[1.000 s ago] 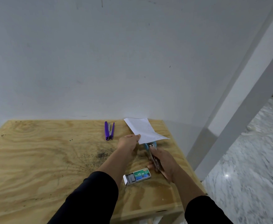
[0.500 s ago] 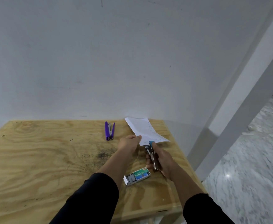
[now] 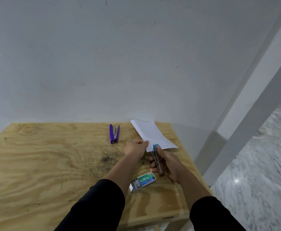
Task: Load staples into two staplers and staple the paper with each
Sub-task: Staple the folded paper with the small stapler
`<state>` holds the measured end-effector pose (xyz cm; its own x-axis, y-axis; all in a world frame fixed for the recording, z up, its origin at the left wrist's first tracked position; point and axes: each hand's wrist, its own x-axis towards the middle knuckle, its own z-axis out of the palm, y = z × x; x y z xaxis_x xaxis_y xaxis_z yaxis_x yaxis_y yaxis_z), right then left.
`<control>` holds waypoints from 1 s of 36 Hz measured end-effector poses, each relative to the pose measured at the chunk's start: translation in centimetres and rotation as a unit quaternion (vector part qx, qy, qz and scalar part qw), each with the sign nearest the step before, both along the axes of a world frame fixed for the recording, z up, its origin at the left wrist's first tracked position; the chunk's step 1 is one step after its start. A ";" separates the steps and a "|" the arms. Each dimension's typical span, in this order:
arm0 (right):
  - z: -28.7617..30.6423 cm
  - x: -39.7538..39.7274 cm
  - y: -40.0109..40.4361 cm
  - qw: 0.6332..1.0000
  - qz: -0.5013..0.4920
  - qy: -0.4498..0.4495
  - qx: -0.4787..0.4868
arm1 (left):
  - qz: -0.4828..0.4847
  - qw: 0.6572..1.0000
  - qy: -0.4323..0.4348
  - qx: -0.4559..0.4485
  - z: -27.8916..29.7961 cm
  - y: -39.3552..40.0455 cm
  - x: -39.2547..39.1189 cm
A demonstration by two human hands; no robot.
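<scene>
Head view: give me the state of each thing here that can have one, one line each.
Blue stapler: gripped in the right hand, nose at the paper's near edge.
Paper: pinched at its near corner by the left hand, its far end towards the wall.
Purple stapler: lying on the table, hinged open, untouched.
Staple box: on the table, tray slid partly out, staples showing.
</scene>
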<state>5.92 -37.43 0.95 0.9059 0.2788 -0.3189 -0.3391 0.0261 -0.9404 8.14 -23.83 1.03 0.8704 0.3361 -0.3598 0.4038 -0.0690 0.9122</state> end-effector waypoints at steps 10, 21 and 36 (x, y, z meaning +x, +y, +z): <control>0.3 0.1 0.6 0.999 -0.020 0.011 -0.049 | -0.008 1.000 -0.001 0.008 -0.1 0.0 0.1; 0.9 0.2 1.8 0.993 -0.064 0.008 -0.101 | -0.013 1.000 0.004 0.012 -0.1 0.2 0.2; 0.4 -0.8 -1.2 0.990 -0.089 0.110 0.006 | -0.014 0.998 0.019 0.050 0.3 -0.2 0.1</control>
